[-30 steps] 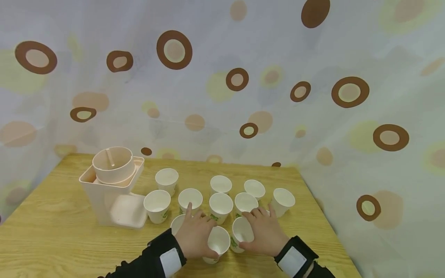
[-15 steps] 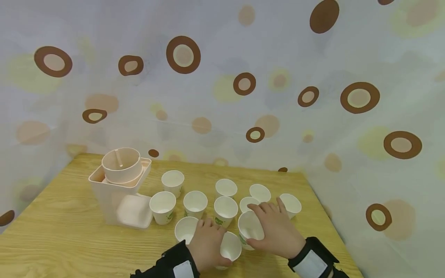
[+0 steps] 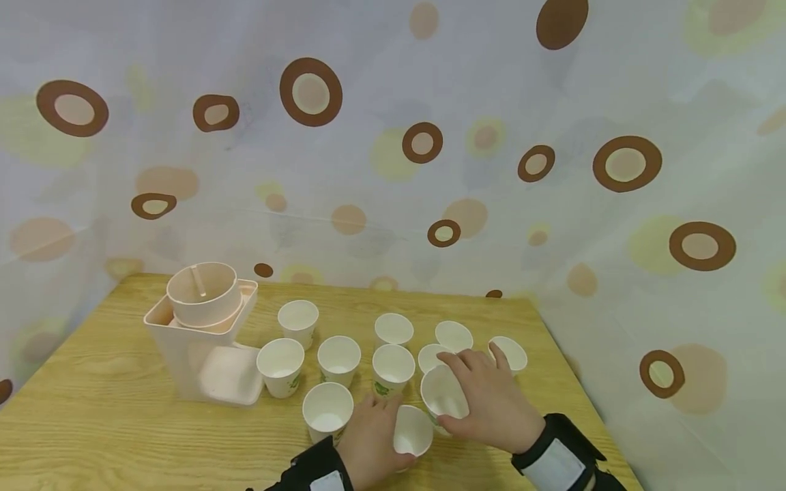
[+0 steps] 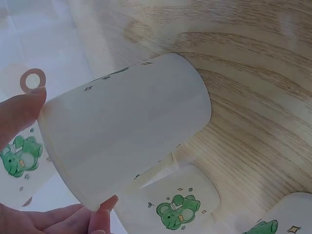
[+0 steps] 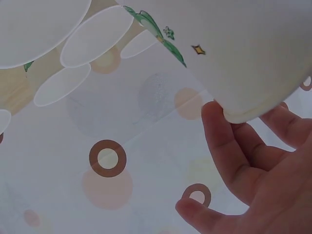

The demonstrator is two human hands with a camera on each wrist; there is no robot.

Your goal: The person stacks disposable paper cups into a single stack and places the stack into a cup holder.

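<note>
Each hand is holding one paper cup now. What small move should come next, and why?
Probably slide the tilted white paper cup in the right hand into the white paper cup in the left hand. Both cups are lifted off the wooden table, tilted, nearly touching, and empty, so they look ready to nest.

You cannot see the cup (image 3: 433,355) behind your right hand (image 3: 491,409) fully; its lower part is hidden.
</note>
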